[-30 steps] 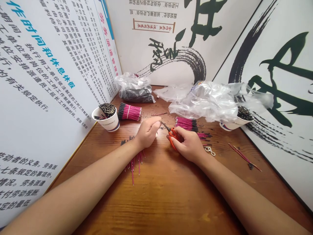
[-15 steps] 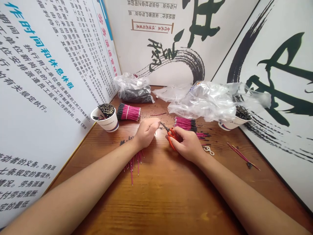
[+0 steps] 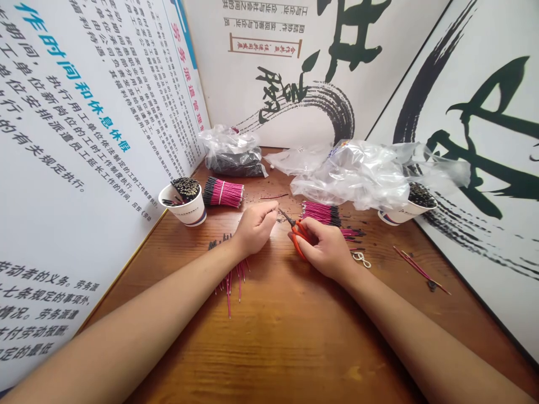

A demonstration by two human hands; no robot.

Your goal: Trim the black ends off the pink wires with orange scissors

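Note:
My right hand is wrapped round the orange handles of a small pair of scissors. Their dark tips point up and left, reaching the fingertips of my left hand. Those fingers are pinched together; what they hold is too small to make out. Under and beside my left wrist lie loose pink wires with black sleeves. A tied bundle of pink and black wires lies behind my left hand, and another pink bundle lies behind my right hand.
Paper cups of black pieces stand at left and right. Clear plastic bags and a bag with black contents lie at the back. A white cord and some wires lie right. Printed panels enclose the table.
The whole view has shifted slightly. Both hands keep nearly the same pose, with the scissors still at the left fingertips.

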